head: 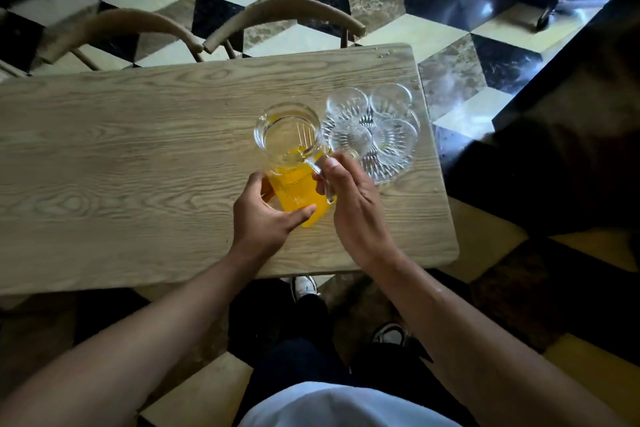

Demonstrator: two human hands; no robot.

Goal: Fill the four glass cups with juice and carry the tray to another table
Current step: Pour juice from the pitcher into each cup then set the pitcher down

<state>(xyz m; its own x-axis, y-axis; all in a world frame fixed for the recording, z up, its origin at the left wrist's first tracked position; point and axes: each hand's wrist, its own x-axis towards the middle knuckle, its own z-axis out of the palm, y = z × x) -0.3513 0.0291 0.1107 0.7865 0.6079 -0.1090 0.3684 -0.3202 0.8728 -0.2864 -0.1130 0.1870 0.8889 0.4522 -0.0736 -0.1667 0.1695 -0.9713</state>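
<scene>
**Pitcher in both hands, cups waiting dry**

I have the glass pitcher (294,163) right at frame centre, standing on the wooden surface (138,166), or perhaps just clear of it; I cannot tell which from this angle. My left hand (263,215) wraps the orange lower body, thumb across the front. My right hand (353,198) has its grip curled round the clear handle (323,180), thumb on top. Both grips are holding the pitcher.

Its long axis runs mouth to base: the open mouth looks up toward the camera, the base sits toward the lower part of the frame. The handle points to the right of the frame, toward the tray.

Just right of the pitcher's mouth sits the cut-glass tray (391,166) with the glass cups (349,137) on it, clear and apparently empty. I can count three rims for sure; the fourth I cannot make out in all that glass.

The risks as I judge them: the tray rides close to the surface's right edge, so a knock from the pitcher could push it off. The rims crowd together, so a quick tilt could send juice (301,198) between the cups onto the tray. Clear glass on clear glass also makes aiming difficult.
</scene>
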